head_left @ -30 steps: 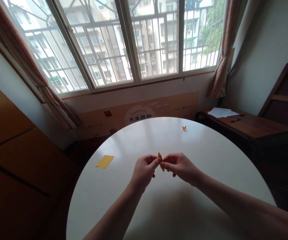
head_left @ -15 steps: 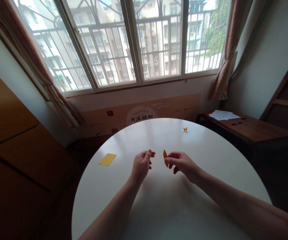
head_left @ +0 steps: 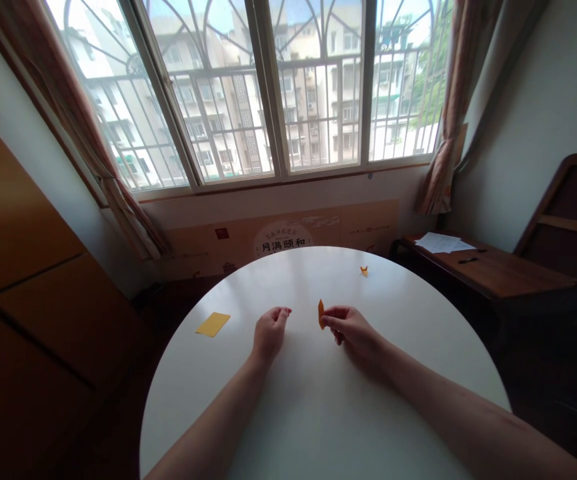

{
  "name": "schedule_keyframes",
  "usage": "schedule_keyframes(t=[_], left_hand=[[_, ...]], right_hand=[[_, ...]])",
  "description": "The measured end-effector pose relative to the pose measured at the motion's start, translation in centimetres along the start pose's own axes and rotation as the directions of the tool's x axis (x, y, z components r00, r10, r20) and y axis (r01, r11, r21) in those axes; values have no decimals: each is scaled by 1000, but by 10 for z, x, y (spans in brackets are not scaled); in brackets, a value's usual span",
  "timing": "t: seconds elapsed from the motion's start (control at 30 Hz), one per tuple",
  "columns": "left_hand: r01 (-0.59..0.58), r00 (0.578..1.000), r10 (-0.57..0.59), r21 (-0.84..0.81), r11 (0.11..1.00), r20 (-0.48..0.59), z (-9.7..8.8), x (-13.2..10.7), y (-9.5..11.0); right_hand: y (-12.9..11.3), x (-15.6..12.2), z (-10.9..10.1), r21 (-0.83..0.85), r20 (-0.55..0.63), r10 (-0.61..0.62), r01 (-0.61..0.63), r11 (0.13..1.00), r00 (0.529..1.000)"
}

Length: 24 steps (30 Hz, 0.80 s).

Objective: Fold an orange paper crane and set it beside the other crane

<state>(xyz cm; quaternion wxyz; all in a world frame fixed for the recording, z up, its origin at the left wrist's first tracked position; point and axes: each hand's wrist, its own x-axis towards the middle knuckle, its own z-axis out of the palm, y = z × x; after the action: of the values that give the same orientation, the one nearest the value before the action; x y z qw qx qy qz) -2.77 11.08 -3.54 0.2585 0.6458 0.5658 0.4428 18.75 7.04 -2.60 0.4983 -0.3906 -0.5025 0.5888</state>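
Observation:
My right hand (head_left: 349, 329) pinches a small folded orange paper piece (head_left: 321, 313) and holds it upright just above the round white table (head_left: 418, 320). My left hand (head_left: 269, 331) is a short way to its left. Its fingers are curled loosely with nothing in them, and it rests low over the tabletop. A second small folded orange paper (head_left: 363, 270) lies farther back on the table, right of centre. A flat yellow paper stack (head_left: 213, 324) lies near the table's left edge.
A dark wooden desk (head_left: 493, 270) with white sheets (head_left: 441, 242) and a black pen (head_left: 468, 260) stands to the right. A barred window (head_left: 278, 87) with curtains fills the far wall, with a cardboard panel (head_left: 283, 237) below it. Wooden cabinets (head_left: 28, 287) stand at the left.
Both hands were pinching the orange piece together; my left hand has let go and drawn away to the left and down. My right hand keeps the piece.

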Motion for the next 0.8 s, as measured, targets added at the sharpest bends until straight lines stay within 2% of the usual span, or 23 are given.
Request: schedule_keyframes(t=[0.3, 0.57, 0.8], left_hand=[[-14, 999, 19, 129, 992, -33, 1, 5, -5], [-33, 998, 43, 211, 977, -47, 6, 6, -3], [-40, 998, 52, 268, 963, -38, 6, 5, 0]], right_hand=[[11, 11, -6, 63, 37, -22, 19, 998, 999], [7, 8, -6, 128, 78, -59, 49, 991, 995], [13, 13, -9, 184, 57, -62, 50, 982, 996]])
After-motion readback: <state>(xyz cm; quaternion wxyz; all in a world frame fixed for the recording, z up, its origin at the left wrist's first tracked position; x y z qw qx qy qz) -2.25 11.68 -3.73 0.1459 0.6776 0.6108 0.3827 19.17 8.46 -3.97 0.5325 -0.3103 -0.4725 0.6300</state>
